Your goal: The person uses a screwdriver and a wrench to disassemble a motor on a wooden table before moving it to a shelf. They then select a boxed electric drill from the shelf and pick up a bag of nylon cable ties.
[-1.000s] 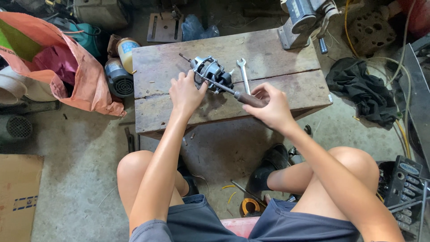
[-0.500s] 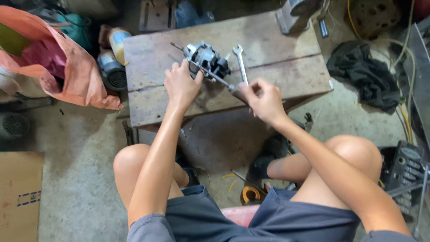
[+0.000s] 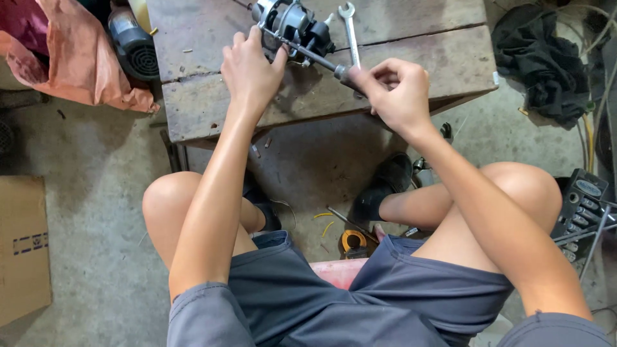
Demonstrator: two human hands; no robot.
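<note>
A small grey and black electric motor (image 3: 295,24) lies on a worn wooden table (image 3: 212,103). My left hand (image 3: 249,71) rests against the motor's near side and steadies it. My right hand (image 3: 393,90) is closed around the dark handle of a screwdriver (image 3: 315,56), whose shaft runs up and left into the motor. A silver open-ended wrench (image 3: 351,32) lies flat on the table just right of the motor, touched by neither hand.
A dark pump-like motor (image 3: 132,42) and an orange sack (image 3: 71,64) sit left of the table. A black cloth (image 3: 540,64) lies at right, a cardboard box (image 3: 22,247) at left, a dark tool case (image 3: 581,209) by my right knee, a yellow tape roll (image 3: 352,241) on the floor.
The view has shifted down, so the table sits higher in frame. Both hands stay on the motor and screwdriver; the right hand has turned slightly on the handle.
</note>
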